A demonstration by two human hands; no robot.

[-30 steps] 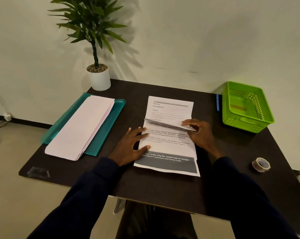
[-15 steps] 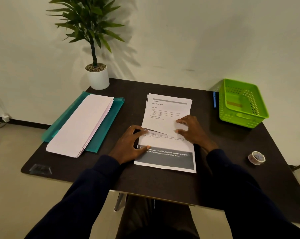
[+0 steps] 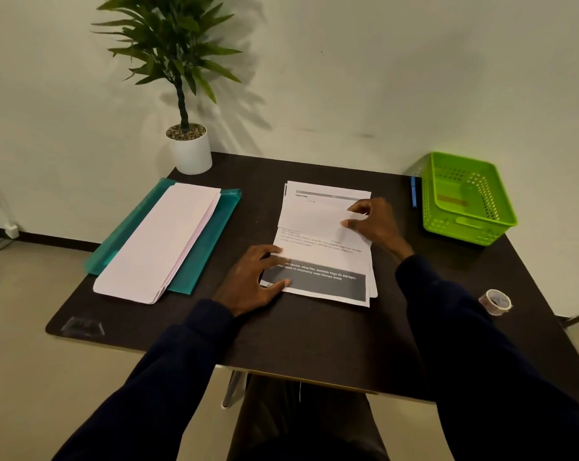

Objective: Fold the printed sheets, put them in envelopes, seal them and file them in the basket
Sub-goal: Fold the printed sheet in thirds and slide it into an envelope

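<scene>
A stack of printed sheets [image 3: 324,252] lies in the middle of the dark table [image 3: 314,341]. The top sheet has a dark band near me and a blank white flap [image 3: 314,217] folded over its upper part. My left hand [image 3: 254,281] presses flat on the sheet's near left corner with spread fingers. My right hand [image 3: 374,224] pinches the flap's right edge between thumb and fingers. A pile of white envelopes [image 3: 161,241] lies at the left on a teal folder [image 3: 211,241]. The green basket [image 3: 471,224] stands at the far right.
A roll of clear tape [image 3: 496,301] sits near the table's right edge. A blue pen [image 3: 413,191] lies beside the basket. A potted plant [image 3: 191,151] stands at the far left corner. A scrap of clear film [image 3: 82,326] lies at the near left corner.
My right hand has moved from the sheet's middle toward its far right part, and a blank white flap now covers the printed upper area. My left hand has stayed on the near left corner.
</scene>
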